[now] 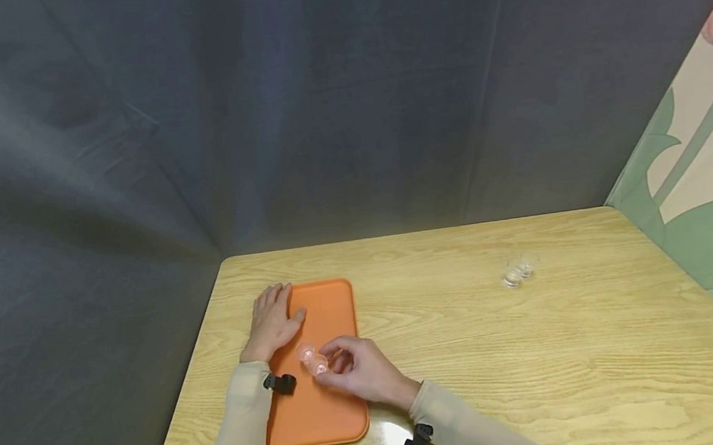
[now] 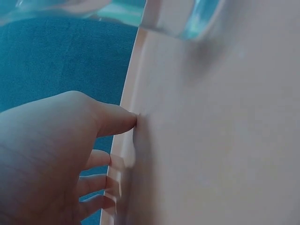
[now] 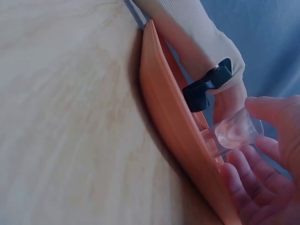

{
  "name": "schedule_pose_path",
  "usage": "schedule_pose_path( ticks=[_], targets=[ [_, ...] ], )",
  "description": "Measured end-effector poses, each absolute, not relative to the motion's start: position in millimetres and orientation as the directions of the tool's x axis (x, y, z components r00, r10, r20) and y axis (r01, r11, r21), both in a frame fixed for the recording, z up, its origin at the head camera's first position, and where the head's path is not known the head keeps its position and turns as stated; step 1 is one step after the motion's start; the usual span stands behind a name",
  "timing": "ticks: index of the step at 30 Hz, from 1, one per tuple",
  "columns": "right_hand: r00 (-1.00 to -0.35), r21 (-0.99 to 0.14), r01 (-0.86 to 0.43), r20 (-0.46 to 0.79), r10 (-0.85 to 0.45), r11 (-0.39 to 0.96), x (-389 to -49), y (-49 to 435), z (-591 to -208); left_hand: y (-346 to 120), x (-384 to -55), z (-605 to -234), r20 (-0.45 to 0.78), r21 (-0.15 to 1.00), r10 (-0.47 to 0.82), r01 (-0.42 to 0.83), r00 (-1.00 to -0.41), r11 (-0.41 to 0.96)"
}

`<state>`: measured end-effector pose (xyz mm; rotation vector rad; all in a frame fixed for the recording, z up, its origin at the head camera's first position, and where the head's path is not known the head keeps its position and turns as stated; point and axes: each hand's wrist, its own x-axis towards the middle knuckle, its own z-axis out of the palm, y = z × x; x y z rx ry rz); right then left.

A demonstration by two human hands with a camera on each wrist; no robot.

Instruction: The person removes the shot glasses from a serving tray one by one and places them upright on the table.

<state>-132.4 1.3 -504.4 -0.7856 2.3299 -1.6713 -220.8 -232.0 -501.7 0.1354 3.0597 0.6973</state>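
My right hand (image 1: 367, 373) holds a small clear glass (image 1: 320, 366) between thumb and fingers over the orange tray (image 1: 320, 418). In the right wrist view the thumb is at the rim of the glass (image 3: 234, 133), with fingers along its other side. A second clear glass (image 1: 305, 351) is just beyond it on the tray. My left hand (image 1: 272, 328) rests at the tray's left edge, fingers pointing away from me. The left wrist view shows the thumb and fingertips touching the tray's rim (image 2: 127, 108). Clear glass (image 2: 201, 21) crosses the top of that view.
Two more small clear glasses (image 1: 513, 277) stand close together on the wooden table (image 1: 527, 348), toward the far right. Dark fabric (image 1: 349, 113) hangs behind and to the left of the table. A flower-patterned panel (image 1: 695, 178) borders the right side.
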Motion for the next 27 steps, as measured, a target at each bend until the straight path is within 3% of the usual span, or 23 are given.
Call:
schedule_pose_path(
  ticks=[27],
  targets=[
    [-0.842,-0.900,-0.350,0.181,-0.509,0.258,-133.7,0.7,-506.8,-231.4,-220.0,-502.6,0.029,0.458,0.074,0.079,-0.997,0.885]
  ],
)
